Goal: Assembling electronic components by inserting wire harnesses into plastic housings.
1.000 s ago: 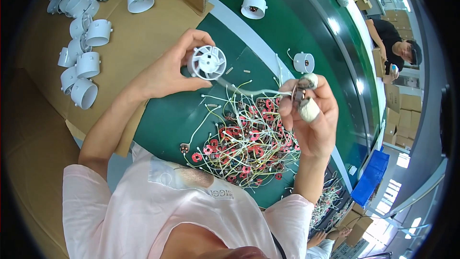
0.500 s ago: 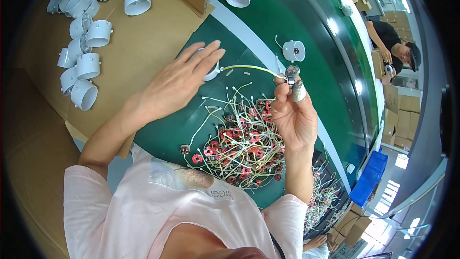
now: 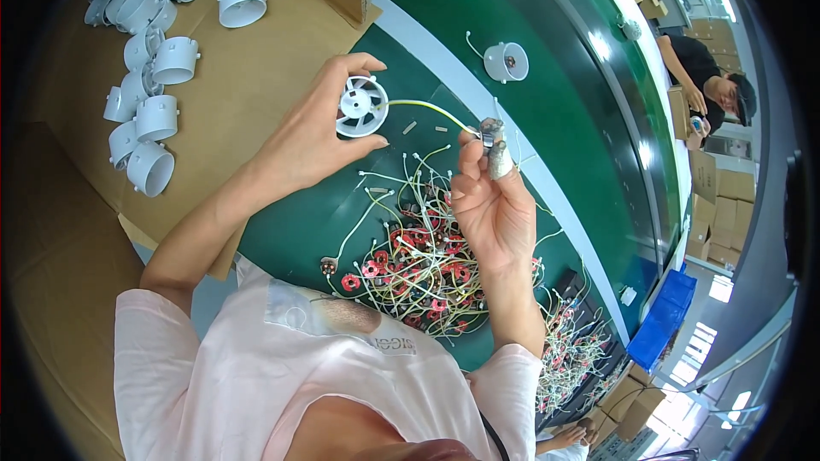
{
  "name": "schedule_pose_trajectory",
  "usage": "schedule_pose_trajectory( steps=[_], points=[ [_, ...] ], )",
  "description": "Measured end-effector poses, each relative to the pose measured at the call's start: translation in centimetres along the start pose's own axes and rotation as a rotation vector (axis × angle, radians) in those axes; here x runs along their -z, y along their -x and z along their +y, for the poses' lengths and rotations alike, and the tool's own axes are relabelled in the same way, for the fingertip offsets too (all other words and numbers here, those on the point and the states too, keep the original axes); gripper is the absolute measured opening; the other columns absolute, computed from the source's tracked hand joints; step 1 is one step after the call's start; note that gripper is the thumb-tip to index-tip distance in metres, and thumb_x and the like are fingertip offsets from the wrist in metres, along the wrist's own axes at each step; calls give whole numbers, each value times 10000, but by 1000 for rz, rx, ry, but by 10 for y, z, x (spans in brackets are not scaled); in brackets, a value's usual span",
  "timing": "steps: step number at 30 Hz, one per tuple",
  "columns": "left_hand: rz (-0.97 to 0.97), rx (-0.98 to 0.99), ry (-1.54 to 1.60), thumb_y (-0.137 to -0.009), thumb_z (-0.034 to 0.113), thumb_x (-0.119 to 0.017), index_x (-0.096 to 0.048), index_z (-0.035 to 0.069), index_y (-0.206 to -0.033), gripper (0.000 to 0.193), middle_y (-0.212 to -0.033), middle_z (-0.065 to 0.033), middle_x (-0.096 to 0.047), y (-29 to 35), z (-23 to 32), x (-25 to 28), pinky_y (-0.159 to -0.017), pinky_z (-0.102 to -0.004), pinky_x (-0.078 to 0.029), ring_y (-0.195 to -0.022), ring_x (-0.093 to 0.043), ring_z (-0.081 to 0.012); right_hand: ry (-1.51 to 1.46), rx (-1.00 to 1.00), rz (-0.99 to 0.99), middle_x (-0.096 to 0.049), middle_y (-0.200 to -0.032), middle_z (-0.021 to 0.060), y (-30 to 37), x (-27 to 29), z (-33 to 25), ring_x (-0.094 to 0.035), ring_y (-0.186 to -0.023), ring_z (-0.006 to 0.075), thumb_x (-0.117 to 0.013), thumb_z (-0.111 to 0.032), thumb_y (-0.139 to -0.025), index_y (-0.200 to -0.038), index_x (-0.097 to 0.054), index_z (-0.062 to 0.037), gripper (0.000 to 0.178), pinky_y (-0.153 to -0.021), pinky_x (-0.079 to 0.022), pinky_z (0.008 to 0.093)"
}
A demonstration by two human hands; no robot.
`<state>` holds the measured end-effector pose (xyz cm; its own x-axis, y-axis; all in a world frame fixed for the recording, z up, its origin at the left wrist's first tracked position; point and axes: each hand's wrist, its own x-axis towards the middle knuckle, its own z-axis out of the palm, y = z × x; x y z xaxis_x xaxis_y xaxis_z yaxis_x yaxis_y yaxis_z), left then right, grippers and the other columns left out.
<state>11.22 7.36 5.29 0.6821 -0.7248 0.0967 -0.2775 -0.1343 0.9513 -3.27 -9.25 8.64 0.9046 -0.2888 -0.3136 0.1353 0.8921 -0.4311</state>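
Note:
My left hand (image 3: 312,137) is closed around the rim of a white plastic fan housing (image 3: 359,101), its spoked face turned up toward me. A thin yellow-and-white wire (image 3: 434,106) runs from the housing across to my right hand (image 3: 495,209). Between the wrapped thumb and fingertips of that hand is a small round metal motor part (image 3: 488,140), partly hidden by the grey-white coverings. Under and beside the right hand lies a tangled heap of small wired motors (image 3: 427,260) with red and dark bodies. One wired motor (image 3: 328,266) lies apart at its left.
White housings (image 3: 176,60) fill part of an open cardboard box (image 3: 231,94) on the left. Two housings with motors, one (image 3: 506,61) nearer, sit on the green conveyor (image 3: 581,111). More wired parts (image 3: 568,363) and a blue bin (image 3: 659,320) are at right. A person (image 3: 705,85) works across.
My left hand has turned and now grips the housing by its sides, spoked face showing. My right hand has moved left with the motor part. The conveyor's housings have shifted up and left.

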Motion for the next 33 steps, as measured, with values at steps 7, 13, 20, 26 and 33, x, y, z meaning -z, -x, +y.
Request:
schedule_pose_trajectory(
  steps=[7,13,20,26,33],
  points=[
    [16,-128,-121,-730,31,-697,-418,99,-1236,582,-1194,-88,-422,2,10,4,-794,-303,-479,-1031,-518,-221,104,23,-50,-589,-1156,141,-9,-2,12,-605,-1040,207,-578,-109,-882,-1181,-498,-34,319,-726,-491,292],
    [53,-109,-83,-731,30,-694,-458,99,-1225,552,-1154,-78,-442,3,11,5,-765,-284,-476,-1011,-520,-203,130,32,-51,-594,-1144,137,-11,0,14,-606,-1032,204,-576,-110,-885,-1172,-505,-38,304,-719,-481,290],
    [81,-118,-69,-715,43,-714,-474,102,-1212,556,-1128,-68,-463,1,7,5,-741,-277,-463,-988,-524,-188,126,24,-34,-595,-1143,137,-8,6,14,-607,-1027,204,-579,-110,-883,-1170,-507,-38,305,-718,-475,289],
    [92,-141,-33,-697,45,-731,-476,93,-1203,569,-1119,-72,-468,3,6,2,-753,-281,-456,-970,-533,-189,111,64,-19,-580,-1146,191,-10,4,17,-607,-1028,214,-590,-76,-856,-1162,-514,10,327,-711,-495,275],
    [125,-172,-1,-672,52,-749,-473,71,-1184,582,-1104,-82,-501,3,6,1,-809,-315,-451,-989,-527,-219,378,228,-49,-593,-1133,169,-12,6,11,-627,-962,199,-565,-73,-877,-1140,-520,5,278,-679,-497,273]
  ],
)
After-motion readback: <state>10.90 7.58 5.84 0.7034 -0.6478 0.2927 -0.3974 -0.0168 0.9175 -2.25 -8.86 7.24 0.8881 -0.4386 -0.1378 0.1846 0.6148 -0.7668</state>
